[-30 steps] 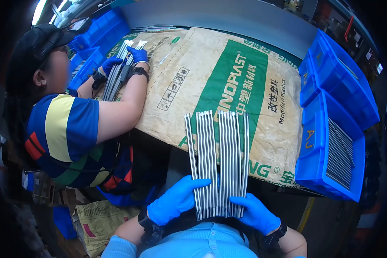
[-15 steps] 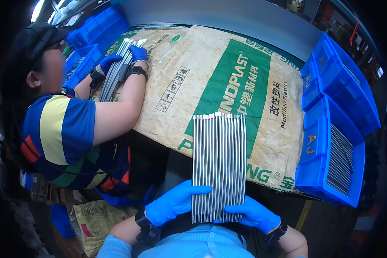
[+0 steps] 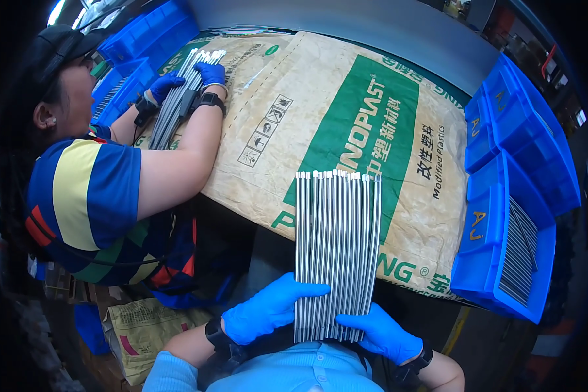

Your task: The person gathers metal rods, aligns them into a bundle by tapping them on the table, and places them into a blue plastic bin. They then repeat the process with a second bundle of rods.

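Metal rods point(image 3: 338, 248) stood in a row between the left hand point(image 3: 262, 312) and the right hand point(image 3: 389, 334), both clamped on the bundle's lower end, thumbs in front but most fingers hidden behind, while past the right hand a blue bin point(image 3: 480, 264) kinda hid its grey rods point(image 3: 520, 251).
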Motion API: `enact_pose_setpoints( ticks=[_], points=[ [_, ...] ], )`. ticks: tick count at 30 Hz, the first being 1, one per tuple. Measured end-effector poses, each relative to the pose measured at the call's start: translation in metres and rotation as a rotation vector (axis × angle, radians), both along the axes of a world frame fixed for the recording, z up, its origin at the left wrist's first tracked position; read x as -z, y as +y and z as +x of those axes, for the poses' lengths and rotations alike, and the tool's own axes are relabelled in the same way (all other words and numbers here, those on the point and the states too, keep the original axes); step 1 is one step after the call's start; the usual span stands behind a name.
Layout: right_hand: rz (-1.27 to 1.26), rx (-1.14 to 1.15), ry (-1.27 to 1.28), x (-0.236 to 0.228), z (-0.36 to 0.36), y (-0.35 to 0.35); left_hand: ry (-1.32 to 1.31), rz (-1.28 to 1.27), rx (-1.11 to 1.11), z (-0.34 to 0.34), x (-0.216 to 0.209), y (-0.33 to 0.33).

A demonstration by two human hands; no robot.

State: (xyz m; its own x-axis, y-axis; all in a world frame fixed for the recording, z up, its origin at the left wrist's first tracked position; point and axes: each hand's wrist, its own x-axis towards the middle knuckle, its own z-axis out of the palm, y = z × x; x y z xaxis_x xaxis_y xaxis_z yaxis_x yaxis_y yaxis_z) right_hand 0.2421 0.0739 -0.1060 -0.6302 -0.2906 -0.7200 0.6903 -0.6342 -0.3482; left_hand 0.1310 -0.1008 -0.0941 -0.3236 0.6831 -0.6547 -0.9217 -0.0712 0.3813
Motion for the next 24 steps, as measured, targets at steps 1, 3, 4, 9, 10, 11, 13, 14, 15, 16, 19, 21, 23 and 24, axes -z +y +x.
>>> enact_pose_setpoints(
  ticks=[1, 3, 4, 9, 10, 11, 13, 14, 15, 16, 19, 21, 23, 24],
  points=[
    [0.0, -0.003, 0.0, 0.0, 0.0, 0.0, 0.0, 0.0, -0.003, 0.0, 0.001, 0.0],
    [0.033, -0.022, -0.015, 0.002, 0.001, 0.0, -0.002, 0.023, -0.023, 0.002, 0.005, 0.0],
    [0.049, -0.032, -0.022, 0.003, 0.001, -0.001, -0.003, 0.035, -0.034, 0.003, 0.008, 0.0],
    [0.073, -0.037, -0.011, 0.017, 0.001, -0.002, -0.011, 0.074, -0.073, 0.006, 0.027, 0.001],
    [0.111, -0.023, 0.008, 0.019, 0.002, -0.003, -0.013, 0.059, -0.071, 0.006, 0.028, 0.002],
    [0.149, -0.008, 0.028, 0.021, 0.002, -0.004, -0.016, 0.045, -0.069, 0.006, 0.029, 0.004],
    [0.189, -0.004, 0.046, 0.026, 0.003, -0.006, -0.021, 0.032, -0.076, 0.007, 0.031, 0.004],
    [0.222, -0.001, 0.064, 0.029, 0.004, -0.007, -0.017, 0.024, -0.082, 0.007, 0.032, 0.004],
    [0.255, 0.001, 0.082, 0.033, 0.004, -0.007, -0.013, 0.016, -0.088, 0.007, 0.034, 0.004],
    [0.289, 0.003, 0.1, 0.035, 0.004, -0.008, -0.009, 0.009, -0.094, 0.007, 0.035, 0.004],
    [0.363, -0.05, 0.113, 0.038, 0.003, -0.005, 0.004, 0.015, -0.103, 0.009, 0.044, 0.004],
    [0.401, -0.075, 0.119, 0.039, 0.004, -0.004, 0.011, 0.02, -0.106, 0.01, 0.048, 0.004],
    [0.431, -0.088, 0.132, 0.041, 0.003, -0.004, 0.015, 0.031, -0.114, 0.01, 0.052, 0.004],
    [0.446, -0.094, 0.139, 0.042, 0.004, -0.004, 0.017, 0.037, -0.118, 0.01, 0.053, 0.004]
  ],
)
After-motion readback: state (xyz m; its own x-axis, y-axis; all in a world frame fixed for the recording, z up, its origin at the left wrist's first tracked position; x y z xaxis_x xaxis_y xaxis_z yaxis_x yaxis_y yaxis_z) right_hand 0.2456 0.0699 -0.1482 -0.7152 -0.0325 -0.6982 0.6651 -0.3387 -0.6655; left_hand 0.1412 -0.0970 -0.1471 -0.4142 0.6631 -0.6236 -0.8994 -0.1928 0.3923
